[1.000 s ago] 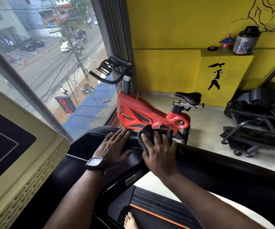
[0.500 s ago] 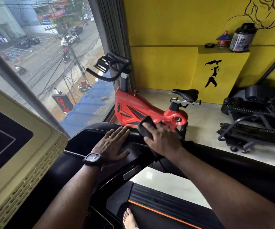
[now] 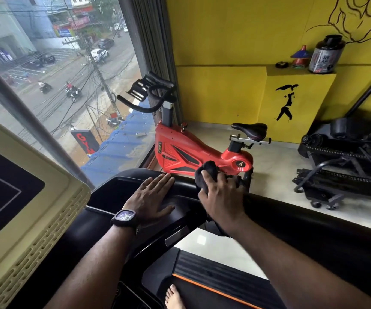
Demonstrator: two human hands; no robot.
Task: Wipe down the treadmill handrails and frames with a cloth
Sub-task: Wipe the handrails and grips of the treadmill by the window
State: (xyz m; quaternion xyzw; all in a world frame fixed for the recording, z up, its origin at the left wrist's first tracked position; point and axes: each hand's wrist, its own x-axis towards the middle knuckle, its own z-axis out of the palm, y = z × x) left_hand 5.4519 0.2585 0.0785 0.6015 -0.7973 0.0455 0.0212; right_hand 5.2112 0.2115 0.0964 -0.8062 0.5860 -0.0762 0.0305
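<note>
Head view: right hand grips dark cloth on the black treadmill handrail, at its console end. Left hand rests flat, fingers straight, on the console's right corner.

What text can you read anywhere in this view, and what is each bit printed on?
"GYM": red letters on the black street sign outside the window; last letter partly hidden.
Label on the black tub on the yellow ledge: blurred, unreadable.
Face of the watch: too small to read.
Small badges on the red exercise bike: too small.
Distant shop boards: blurred.
</note>
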